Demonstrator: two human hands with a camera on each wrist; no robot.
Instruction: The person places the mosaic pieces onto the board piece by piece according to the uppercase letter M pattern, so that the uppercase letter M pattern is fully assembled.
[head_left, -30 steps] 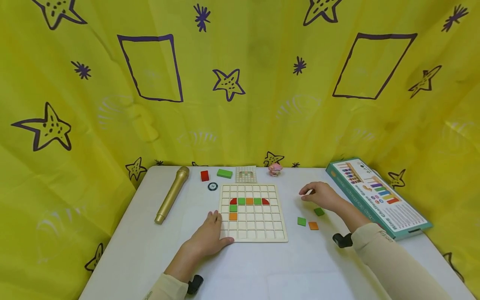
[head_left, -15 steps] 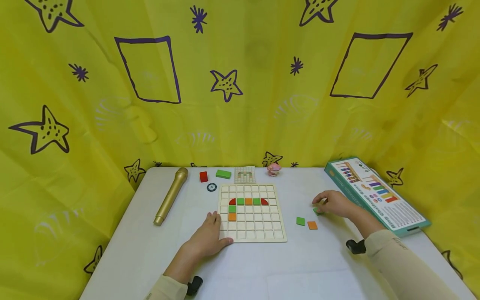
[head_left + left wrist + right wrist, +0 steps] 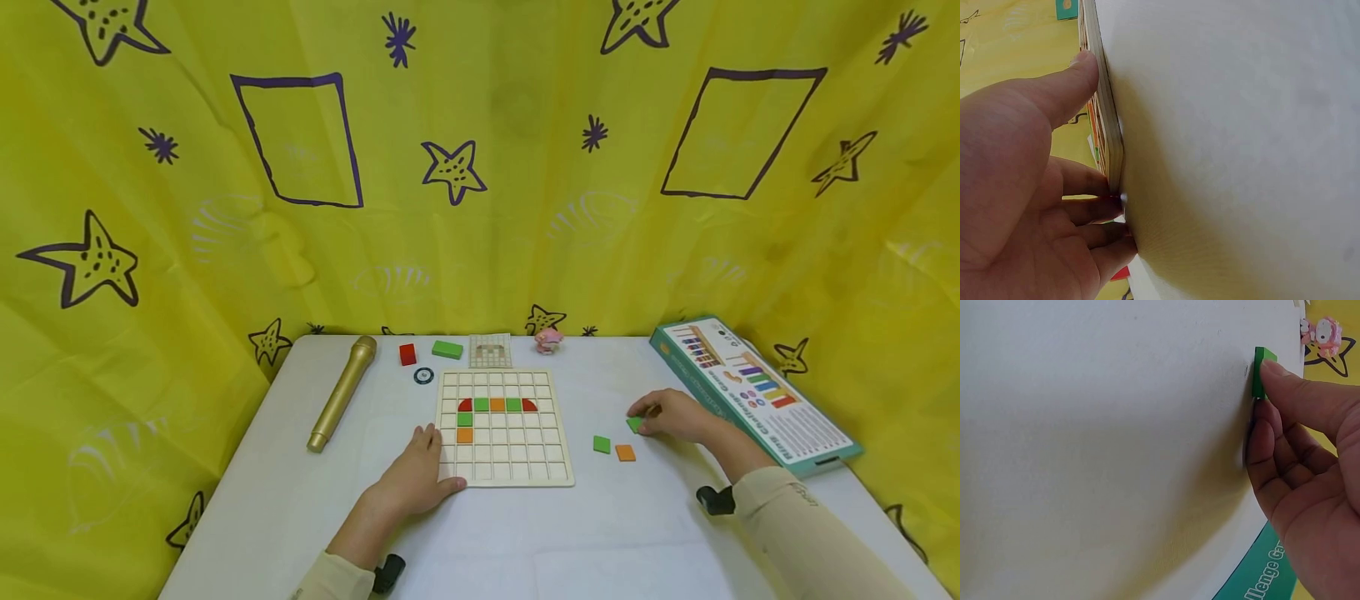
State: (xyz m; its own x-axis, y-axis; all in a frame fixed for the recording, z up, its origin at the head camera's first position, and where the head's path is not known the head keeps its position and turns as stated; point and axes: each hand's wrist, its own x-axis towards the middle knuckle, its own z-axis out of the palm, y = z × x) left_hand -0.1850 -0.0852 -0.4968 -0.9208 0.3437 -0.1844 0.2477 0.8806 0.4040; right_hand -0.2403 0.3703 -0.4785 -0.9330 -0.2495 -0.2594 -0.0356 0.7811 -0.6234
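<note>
From the head view I lose most of the green tile (image 3: pixel 636 424) under my right hand (image 3: pixel 670 414); only its left corner shows past the fingertips, and the right wrist view cuts it to a thin green edge (image 3: pixel 1258 372) seen end-on against the white table (image 3: pixel 525 533). There my thumb sits on the tile's upper corner and the fingers (image 3: pixel 1266 447) curl in just below it, so I read the hand as pinching the tile, which still lies on the table, right of the grid board (image 3: pixel 504 427) and just beyond 2 loose flat squares, 1 green (image 3: pixel 602 444) and 1 orange (image 3: pixel 626 452). My left hand (image 3: pixel 415 479) lies flat at the board's near-left corner; in the left wrist view the thumb (image 3: pixel 1060 90) is stretched along the board's pale wooden edge and the other fingers, loosely bent, touch the same edge lower down, pressing rather than gripping. That view shows the board only side-on, so its cells are unreadable there. From the head view the board is a light wooden square lattice holding a row of 5 pieces, red quarter-rounds at both ends with green, orange and green between, then a green and an orange square below the left end. Farther back lie a smooth gold microphone (image 3: pixel 342 392), a red block (image 3: pixel 407 354), a green block (image 3: pixel 447 349), a small pattern card (image 3: pixel 491 350), too small to read, and a pink figure (image 3: pixel 549 338). A teal printed box (image 3: pixel 750 392) overhangs the table's right edge.
</note>
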